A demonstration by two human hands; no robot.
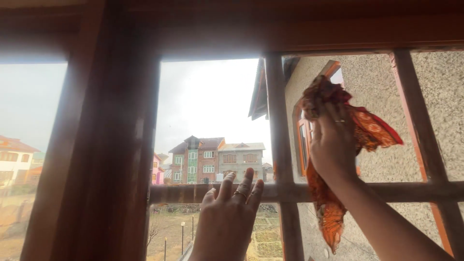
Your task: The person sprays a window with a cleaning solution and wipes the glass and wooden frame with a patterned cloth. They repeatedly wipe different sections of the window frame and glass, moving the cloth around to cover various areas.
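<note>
**A:** Where were the hands at that point?

**B:** The right hand (332, 145) was raised against the upper window pane (367, 116), fingers closed around a bunched orange cloth (367, 128), with one tail of it hanging down past the wrist. The left hand (227, 217) lay open and flat, fingers spread, holding nothing, its fingertips up on the horizontal wooden bar (193, 192) of the window frame.

**A:** So which step was that?

**B:** I judged it the wiping of that pane, cloth pressed to the glass. More wiping would have called for steady pressure and a brace from the flat hand.

**A:** And outside?

**B:** Brick buildings (212, 157) and a rough plastered wall (440, 111).
</note>
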